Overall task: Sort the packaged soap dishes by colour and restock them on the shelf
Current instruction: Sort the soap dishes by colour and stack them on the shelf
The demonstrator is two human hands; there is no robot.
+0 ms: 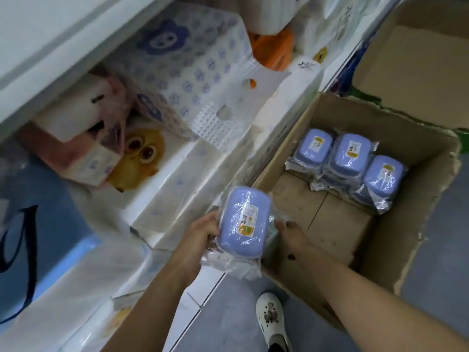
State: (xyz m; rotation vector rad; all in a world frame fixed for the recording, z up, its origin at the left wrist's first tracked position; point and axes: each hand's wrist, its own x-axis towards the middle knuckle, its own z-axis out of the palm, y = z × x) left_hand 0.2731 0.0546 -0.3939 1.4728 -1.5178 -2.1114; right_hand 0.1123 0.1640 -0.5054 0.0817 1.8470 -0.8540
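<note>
Left hand (203,233) curled around the side of a wrapped lilac soap dish (244,221), right hand (291,231) gripping its opposite edge, held over the near corner of a cardboard box (411,224), more lilac dishes (355,163) stacked inside at the far end

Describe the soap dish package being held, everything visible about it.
The held soap dish package is a lilac-blue plastic box with rounded corners, sealed in clear, crinkled film whose loose end trails below it. A white label with orange and green print sits on its top face. It is tilted, over the near left corner of the cardboard box. The left hand grips its left side; the right hand grips its right side, where more wrapped packaging shows underneath.
</note>
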